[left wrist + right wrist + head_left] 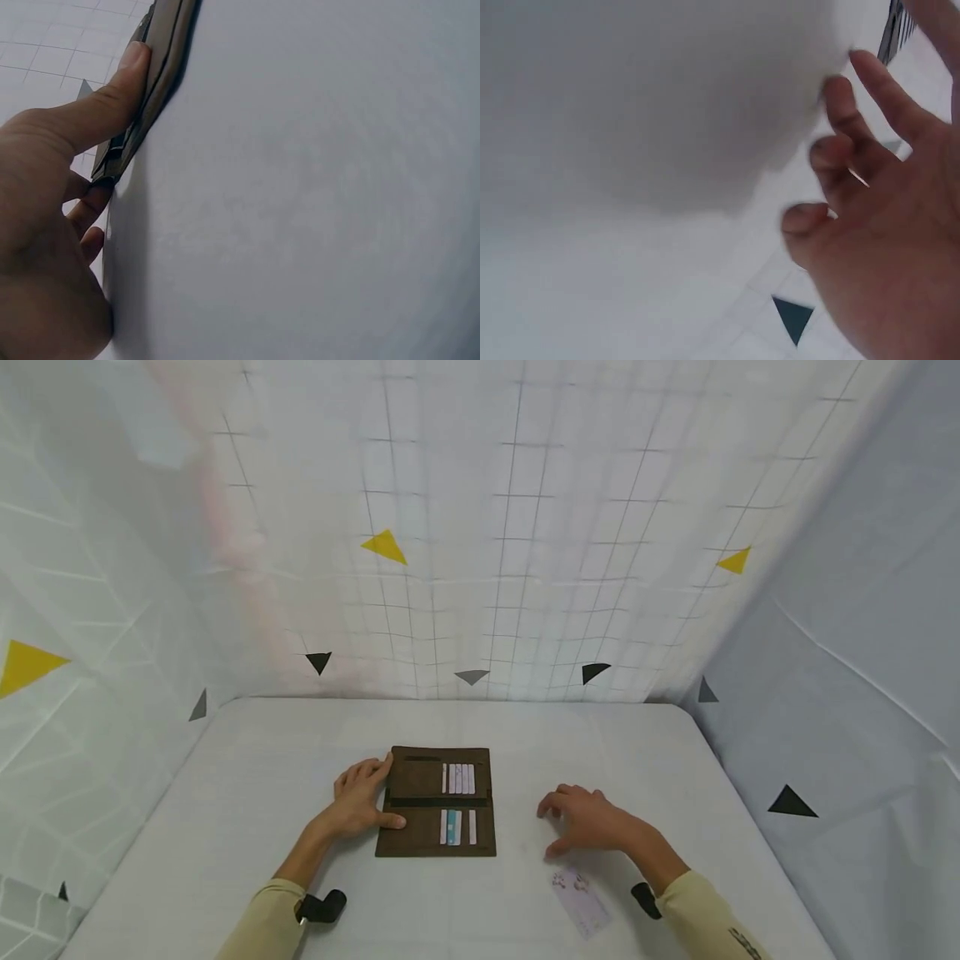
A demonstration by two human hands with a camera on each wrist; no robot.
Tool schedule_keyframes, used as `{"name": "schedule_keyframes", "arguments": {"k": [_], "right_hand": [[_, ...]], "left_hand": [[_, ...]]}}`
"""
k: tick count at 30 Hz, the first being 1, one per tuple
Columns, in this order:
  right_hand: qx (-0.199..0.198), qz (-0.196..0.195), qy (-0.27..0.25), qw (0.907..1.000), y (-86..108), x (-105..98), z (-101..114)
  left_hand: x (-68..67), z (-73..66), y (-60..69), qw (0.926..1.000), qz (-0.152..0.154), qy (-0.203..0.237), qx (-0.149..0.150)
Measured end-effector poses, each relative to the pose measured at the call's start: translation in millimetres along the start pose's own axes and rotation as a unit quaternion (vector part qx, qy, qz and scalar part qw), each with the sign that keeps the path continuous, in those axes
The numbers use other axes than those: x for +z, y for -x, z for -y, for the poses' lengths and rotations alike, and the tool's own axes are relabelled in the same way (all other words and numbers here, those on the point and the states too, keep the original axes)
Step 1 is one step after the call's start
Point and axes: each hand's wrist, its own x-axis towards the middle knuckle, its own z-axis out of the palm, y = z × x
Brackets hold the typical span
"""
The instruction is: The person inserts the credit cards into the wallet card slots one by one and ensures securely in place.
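A dark brown bifold wallet (420, 839) lies opened out on the table, its fold running crosswise. Pale card edges (461, 779) show in its upper half, and more, one of them blue (452, 827), in the lower half. My left hand (358, 802) rests at the wallet's left edge, thumb on the lower half and index finger by the upper corner. In the left wrist view the straight thumb presses on the wallet (171, 60). My right hand (588, 820), right of the wallet, has loosely bent, spread fingers and holds nothing. A pale lilac printed slip (581, 906) lies just below it.
The white table (262, 760) has rounded far corners. White sheeting (465, 618) with grid lines and yellow, black and grey triangles stands behind it, with more sheeting at both sides. Each wrist wears a black device (322, 907).
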Motion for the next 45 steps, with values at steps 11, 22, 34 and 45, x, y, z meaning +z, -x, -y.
{"name": "schedule_keyframes", "arguments": {"k": [11,22,34,45], "right_hand": [[-0.005,-0.089,0.056,0.9944,-2.3,6.6,-17.6],[-0.072,-0.049,0.061,0.9943,4.4,-5.0,-22.9],[-0.074,-0.055,0.055,0.9942,1.4,2.2,-23.1],[-0.096,-0.064,0.075,0.9905,-1.3,13.3,-20.9]], "left_hand": [[-0.9,-0.3,0.2,1.0,-0.002,-0.004,0.005],[-2.1,-1.3,-2.6,1.0,-0.004,0.002,0.009],[-1.7,-1.5,-3.7,1.0,-0.001,-0.009,0.004],[-0.9,-0.9,-0.5,1.0,-0.001,-0.006,0.007]]}}
